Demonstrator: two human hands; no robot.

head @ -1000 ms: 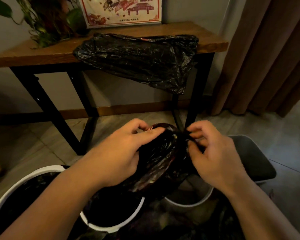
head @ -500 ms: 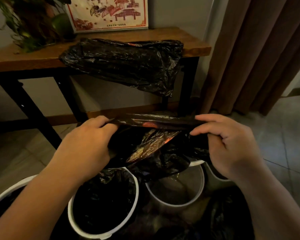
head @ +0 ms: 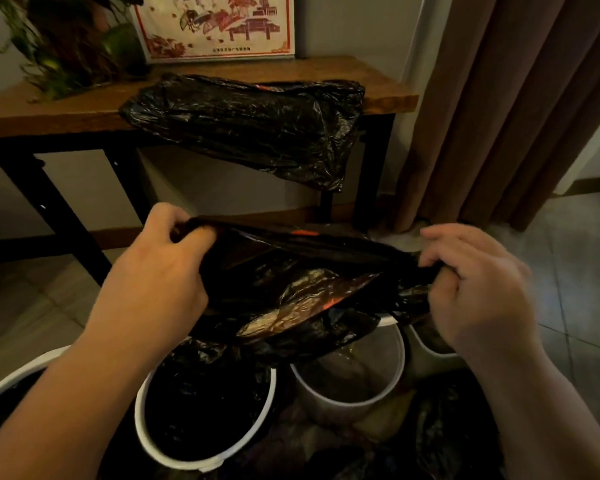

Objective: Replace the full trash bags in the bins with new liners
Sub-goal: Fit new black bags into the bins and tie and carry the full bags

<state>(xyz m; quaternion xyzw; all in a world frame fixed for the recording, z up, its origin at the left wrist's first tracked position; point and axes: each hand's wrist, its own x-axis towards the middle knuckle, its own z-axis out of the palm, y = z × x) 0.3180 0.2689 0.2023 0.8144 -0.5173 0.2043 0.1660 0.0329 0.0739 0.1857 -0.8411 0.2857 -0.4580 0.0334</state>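
Observation:
A black plastic liner (head: pixel 291 282) is stretched between both hands above the bins. My left hand (head: pixel 160 271) pinches its left edge and my right hand (head: pixel 478 285) pinches its right edge. Below it stand several white round bins: one lined in black (head: pixel 205 459), one bare inside (head: pixel 354 400), and a third (head: pixel 426 348) mostly hidden behind my right wrist. Another white bin rim (head: pixel 11 379) shows at the far left under my left forearm.
A wooden table (head: pixel 378 84) with black legs stands against the wall, with a second black bag (head: pixel 257 126) draped over its edge. A plant (head: pixel 70 46) and a framed picture (head: pixel 215 26) sit on it. A brown curtain (head: pixel 516 98) hangs at right. Dark bags (head: pixel 440 441) lie at the bottom right.
The liner was bunched between my hands; they have pulled apart sideways and it is now stretched wide. The view has tilted down, showing more of the bins.

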